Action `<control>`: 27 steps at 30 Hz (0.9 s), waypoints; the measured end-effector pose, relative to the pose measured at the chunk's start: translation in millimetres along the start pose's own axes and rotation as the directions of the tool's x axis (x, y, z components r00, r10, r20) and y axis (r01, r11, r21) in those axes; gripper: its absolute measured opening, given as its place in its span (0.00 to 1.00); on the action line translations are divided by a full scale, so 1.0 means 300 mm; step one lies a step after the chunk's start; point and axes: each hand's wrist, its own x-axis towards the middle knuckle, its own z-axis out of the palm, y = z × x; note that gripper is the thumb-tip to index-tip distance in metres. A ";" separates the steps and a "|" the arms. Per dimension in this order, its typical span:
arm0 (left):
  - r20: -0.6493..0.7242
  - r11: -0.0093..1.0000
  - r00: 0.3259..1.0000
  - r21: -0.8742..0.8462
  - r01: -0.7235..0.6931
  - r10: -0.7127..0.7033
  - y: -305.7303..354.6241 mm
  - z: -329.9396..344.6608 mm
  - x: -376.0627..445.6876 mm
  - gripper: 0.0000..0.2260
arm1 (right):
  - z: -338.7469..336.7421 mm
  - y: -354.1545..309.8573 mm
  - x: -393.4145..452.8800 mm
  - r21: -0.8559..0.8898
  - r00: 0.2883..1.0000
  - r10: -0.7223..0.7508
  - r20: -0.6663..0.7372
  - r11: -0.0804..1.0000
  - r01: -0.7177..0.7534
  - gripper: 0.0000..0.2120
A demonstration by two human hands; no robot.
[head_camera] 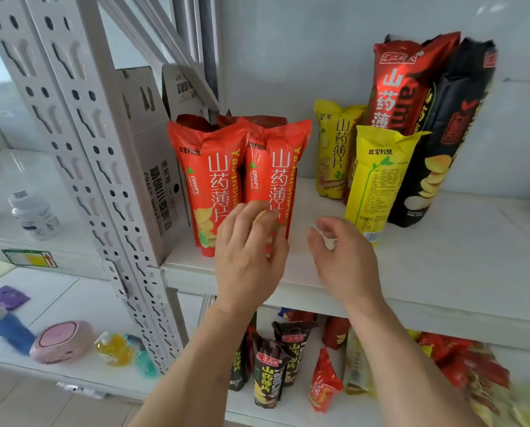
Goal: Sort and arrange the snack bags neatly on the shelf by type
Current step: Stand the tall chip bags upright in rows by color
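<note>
I find the sorting partly done. On the white upper shelf board (pixel 442 241), two orange-red foil snack bags (pixel 239 180) stand upright side by side, faces forward, against a grey cardboard carton (pixel 152 167) at the shelf's left end; darker red bags show behind them. To their right, apart from them, two yellow foil snack bags (pixel 377 177) stand upright, one turned back-side out, and behind those a tall red foil bag (pixel 402 84) and a tall black foil bag (pixel 451 134) lean against the wall.

My left hand (pixel 248 251) lies with fingers fairly straight against the lower front of the right-hand orange-red bag, touching it and gripping nothing. My right hand (pixel 344 257) hovers just over the shelf between the red and yellow groups, fingers loosely curled, empty.

Outstanding: the lower shelf (pixel 319 417) holds a mixed lot of black, red and yellow bags (pixel 288 365), some toppled. I judge the task well short of complete.
</note>
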 end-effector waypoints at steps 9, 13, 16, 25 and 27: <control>0.130 0.987 0.991 -0.158 0.034 -0.014 0.189 0.200 0.056 0.13 | -0.167 0.151 0.036 -0.018 0.934 0.083 -0.346 0.995 -0.095 0.20; 0.136 0.984 0.989 -0.159 0.077 -0.056 0.223 0.282 0.085 0.13 | -0.171 0.219 0.091 0.030 0.961 0.228 -0.155 0.974 -0.227 0.40; 0.110 0.982 0.989 -0.150 0.112 -0.096 0.236 0.321 0.103 0.13 | -0.156 0.236 0.141 0.075 0.970 0.237 -0.056 0.970 -0.232 0.48; 0.021 0.931 0.946 -0.172 0.323 -0.324 0.260 0.403 0.161 0.14 | -0.224 0.357 0.243 0.177 0.958 0.218 0.188 0.951 -0.251 0.45; 0.032 0.903 0.921 -0.186 0.387 -0.388 0.266 0.428 0.175 0.13 | -0.256 0.388 0.244 0.178 0.950 0.185 0.253 0.956 -0.234 0.42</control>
